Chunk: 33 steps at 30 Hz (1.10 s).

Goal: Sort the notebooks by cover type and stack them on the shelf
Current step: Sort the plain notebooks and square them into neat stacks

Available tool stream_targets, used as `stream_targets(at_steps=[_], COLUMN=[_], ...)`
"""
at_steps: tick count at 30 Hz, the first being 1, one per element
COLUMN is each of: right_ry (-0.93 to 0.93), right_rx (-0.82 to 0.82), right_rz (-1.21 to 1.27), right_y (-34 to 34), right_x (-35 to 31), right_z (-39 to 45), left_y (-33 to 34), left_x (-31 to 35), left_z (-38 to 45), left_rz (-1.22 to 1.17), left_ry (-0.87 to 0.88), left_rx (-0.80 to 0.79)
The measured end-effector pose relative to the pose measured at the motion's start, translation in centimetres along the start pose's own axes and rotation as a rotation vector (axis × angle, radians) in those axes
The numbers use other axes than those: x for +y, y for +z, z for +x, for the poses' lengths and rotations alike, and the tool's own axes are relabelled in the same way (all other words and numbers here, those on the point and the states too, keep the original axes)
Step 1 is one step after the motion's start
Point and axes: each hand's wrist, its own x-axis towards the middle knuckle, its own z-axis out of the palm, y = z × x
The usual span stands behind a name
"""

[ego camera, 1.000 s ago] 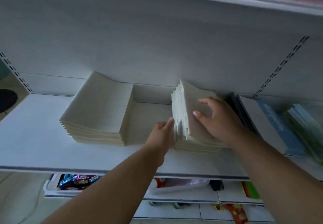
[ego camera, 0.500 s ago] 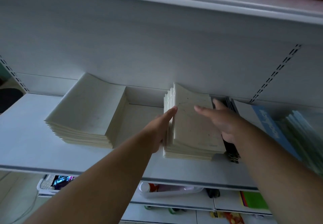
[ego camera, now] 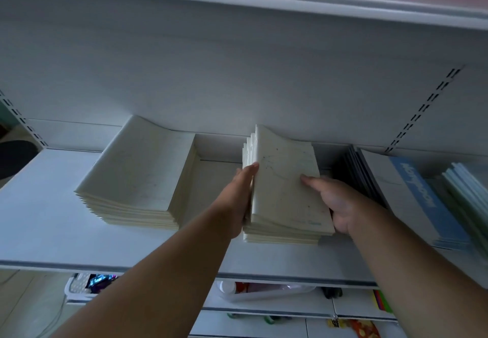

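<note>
Both hands bracket a cream notebook stack (ego camera: 287,195) on the white shelf (ego camera: 39,221); the left hand (ego camera: 239,200), fingers straight and flat, presses the stack's left edge, while the right hand (ego camera: 335,203) curls under the right edge with its thumb lying over the top cover; the upper notebooks tilt up against the back panel, fanned at their far corners; the stack's long axis runs from shelf lip toward the back wall, directly between the two palms, neither hand plainly nearer. A second cream pile (ego camera: 137,176) lies well apart to the left; dark-covered notebooks (ego camera: 361,176) and a blue-banded notebook (ego camera: 422,200) sit just beside the right hand. Squaring the fanned covers looks the likely step in hand.
</note>
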Motion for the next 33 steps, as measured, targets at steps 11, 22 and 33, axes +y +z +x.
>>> stream_targets(at_steps=[11,22,33], right_ry=[-0.061,-0.059,-0.019], right_rx=[-0.020,-0.133,-0.205], right_rz=[0.131,0.194,0.348], right_y=[3.4,3.7,4.1], right_x=[0.1,0.4,3.0], right_z=[1.7,1.6,1.1], left_y=[-4.4,-6.4,-6.3], left_x=[0.2,-1.7,-4.4], left_z=[1.1,1.4,0.1], left_rz=[0.074,-0.037,-0.032], left_ry=[0.040,0.122,0.222], left_rx=[-0.021,-0.026,0.091])
